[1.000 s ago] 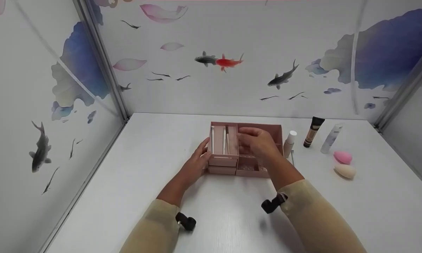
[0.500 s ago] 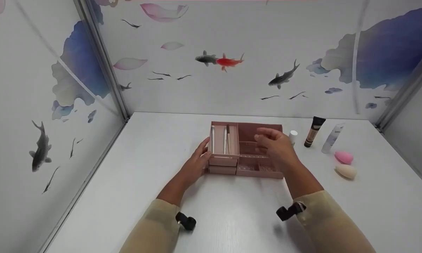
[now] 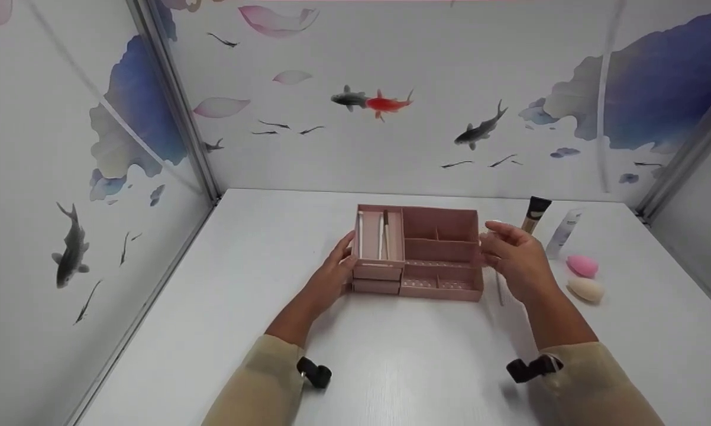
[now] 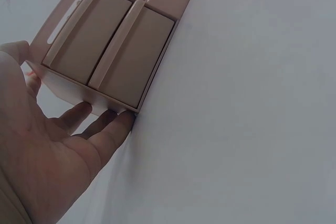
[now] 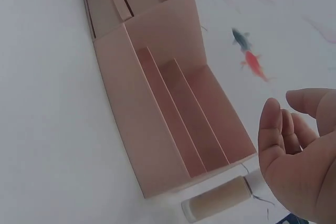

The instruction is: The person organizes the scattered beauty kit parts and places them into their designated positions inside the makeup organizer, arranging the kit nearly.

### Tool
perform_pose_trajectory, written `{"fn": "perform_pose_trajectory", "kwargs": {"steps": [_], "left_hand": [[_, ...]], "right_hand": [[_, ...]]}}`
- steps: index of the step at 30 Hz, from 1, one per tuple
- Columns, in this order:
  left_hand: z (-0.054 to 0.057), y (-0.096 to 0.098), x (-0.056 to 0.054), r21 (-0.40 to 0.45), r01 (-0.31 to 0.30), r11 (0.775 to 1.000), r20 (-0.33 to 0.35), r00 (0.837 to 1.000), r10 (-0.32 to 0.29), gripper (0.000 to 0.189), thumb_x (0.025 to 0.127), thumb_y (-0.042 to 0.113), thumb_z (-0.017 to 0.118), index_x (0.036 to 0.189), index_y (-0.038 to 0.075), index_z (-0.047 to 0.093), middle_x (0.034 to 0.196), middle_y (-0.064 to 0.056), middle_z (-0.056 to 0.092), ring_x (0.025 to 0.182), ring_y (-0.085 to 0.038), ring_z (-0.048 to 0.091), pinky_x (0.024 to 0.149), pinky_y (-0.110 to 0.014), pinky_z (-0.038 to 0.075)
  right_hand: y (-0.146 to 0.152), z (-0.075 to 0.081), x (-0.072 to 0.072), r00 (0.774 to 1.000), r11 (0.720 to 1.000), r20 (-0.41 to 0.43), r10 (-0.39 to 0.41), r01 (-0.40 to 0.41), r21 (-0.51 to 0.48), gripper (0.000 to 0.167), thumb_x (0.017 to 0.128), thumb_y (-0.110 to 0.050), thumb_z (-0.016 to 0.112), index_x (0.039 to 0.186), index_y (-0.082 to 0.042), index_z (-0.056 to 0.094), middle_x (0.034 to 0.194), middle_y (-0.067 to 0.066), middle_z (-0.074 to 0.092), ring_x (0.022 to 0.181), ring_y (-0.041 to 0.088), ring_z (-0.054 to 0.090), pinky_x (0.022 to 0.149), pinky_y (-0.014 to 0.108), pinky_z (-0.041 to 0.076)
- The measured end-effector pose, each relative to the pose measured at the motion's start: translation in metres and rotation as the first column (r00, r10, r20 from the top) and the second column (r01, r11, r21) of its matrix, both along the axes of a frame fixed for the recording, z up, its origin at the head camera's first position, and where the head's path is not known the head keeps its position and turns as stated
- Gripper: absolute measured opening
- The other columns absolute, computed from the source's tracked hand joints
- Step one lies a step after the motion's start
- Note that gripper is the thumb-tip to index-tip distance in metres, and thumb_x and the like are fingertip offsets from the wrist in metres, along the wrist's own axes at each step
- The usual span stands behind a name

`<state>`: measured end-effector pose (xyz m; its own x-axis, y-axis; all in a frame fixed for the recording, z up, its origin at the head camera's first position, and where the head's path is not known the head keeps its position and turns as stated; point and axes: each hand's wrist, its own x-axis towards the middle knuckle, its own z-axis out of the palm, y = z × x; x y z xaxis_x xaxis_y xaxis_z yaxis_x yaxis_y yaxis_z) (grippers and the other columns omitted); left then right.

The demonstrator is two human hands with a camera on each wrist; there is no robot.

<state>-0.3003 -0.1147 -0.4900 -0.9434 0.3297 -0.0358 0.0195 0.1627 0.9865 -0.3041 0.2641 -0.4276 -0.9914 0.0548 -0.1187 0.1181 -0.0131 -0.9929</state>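
Note:
A pink desktop organizer (image 3: 441, 254) stands on the white table, with two stacked drawers (image 4: 115, 40) at its left and open compartments at its right. My left hand (image 3: 332, 269) rests its fingertips on the organizer's left side wall. Just off the right side, my right hand (image 3: 518, 260) hovers with loosely bent fingers and nothing between them. Close under it, a beige liquid bottle with a white cap (image 5: 218, 200) shows in the right wrist view; the hand mostly hides it in the head view. On the organizer's upper left tray (image 3: 373, 236) lie several thin brushes or pencils (image 3: 383, 236).
Right of the organizer stand a black-capped tube (image 3: 536, 214) and a whitish tube (image 3: 564, 234). A pink makeup sponge (image 3: 582, 265) and a beige one (image 3: 586, 290) lie nearby. A thin stick (image 3: 500, 290) lies beside the organizer. Printed walls (image 3: 391, 160) enclose the table.
My right hand has moved right, from above the organizer's compartments to beside the bottle outside it. The left hand stays at the organizer's side.

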Motion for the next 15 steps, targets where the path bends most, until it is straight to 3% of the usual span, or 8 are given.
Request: {"fn": "perform_pose_trajectory", "kwargs": {"steps": [4, 9, 15], "left_hand": [[-0.001, 0.000, -0.001, 0.013, 0.000, 1.000, 0.007, 1.000, 0.000, 0.055, 0.114, 0.056, 0.040, 0.164, 0.061, 0.019, 0.176, -0.005, 0.024, 0.161, -0.033, 0.035, 0.124, -0.066, 0.037], [-0.001, 0.000, -0.002, 0.030, 0.001, 1.000, 0.015, 1.000, -0.001, 0.054, 0.113, 0.056, 0.041, 0.163, 0.062, 0.020, 0.175, -0.001, 0.027, 0.158, -0.029, 0.039, 0.123, -0.064, 0.040], [-0.001, 0.000, -0.003, 0.014, 0.003, 1.000, 0.013, 1.000, -0.003, 0.054, 0.113, 0.056, 0.041, 0.162, 0.063, 0.020, 0.175, 0.000, 0.028, 0.158, -0.027, 0.039, 0.123, -0.065, 0.039]], "right_hand": [[0.012, -0.002, 0.001, 1.000, 0.999, -0.011, -0.029, 0.028, -0.035, 0.043, 0.102, -0.026, 0.076, 0.143, -0.018, 0.062, 0.116, -0.004, 0.065, 0.103, 0.012, 0.073, 0.091, 0.022, 0.062], [0.021, -0.006, -0.004, 0.998, 0.997, 0.009, -0.064, 0.064, -0.047, 0.048, 0.104, -0.026, 0.073, 0.148, -0.016, 0.059, 0.120, -0.004, 0.064, 0.103, 0.013, 0.070, 0.088, 0.021, 0.062], [0.038, -0.019, -0.010, 0.989, 0.990, 0.073, -0.126, 0.130, -0.061, 0.033, 0.108, -0.028, 0.065, 0.141, -0.022, 0.063, 0.119, -0.005, 0.063, 0.103, 0.014, 0.067, 0.086, 0.021, 0.062]]}}
